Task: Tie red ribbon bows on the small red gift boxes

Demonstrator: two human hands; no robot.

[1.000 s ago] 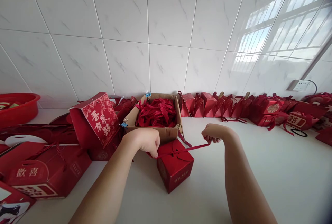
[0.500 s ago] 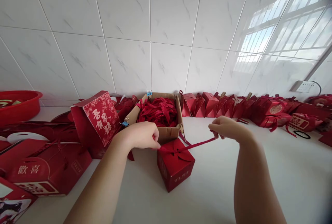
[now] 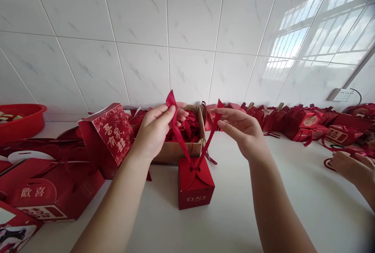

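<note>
A small red gift box (image 3: 196, 190) with gold lettering stands upright on the white table. A red ribbon (image 3: 182, 143) runs through the holes in its lid, and both ends rise from it in a V. My left hand (image 3: 158, 128) pinches one end between thumb and fingers, above and to the left of the box. At the upper right, my right hand (image 3: 241, 128) has the other end at its fingertips. Behind the box, partly covered by my left hand, sits an open cardboard box (image 3: 178, 149) full of loose red ribbons (image 3: 193, 124).
Red gift boxes (image 3: 310, 124) line the tiled wall at the right. A larger patterned box (image 3: 113, 133) and other red boxes (image 3: 55, 190) crowd the left, near a red basin (image 3: 23, 120). Another person's hand (image 3: 350, 167) reaches in at the right edge.
Both my hands have moved up and closer together, lifting the ribbon ends from a flat stretch into a V. The small box has turned to face me. Another person's hand has appeared at the right.
</note>
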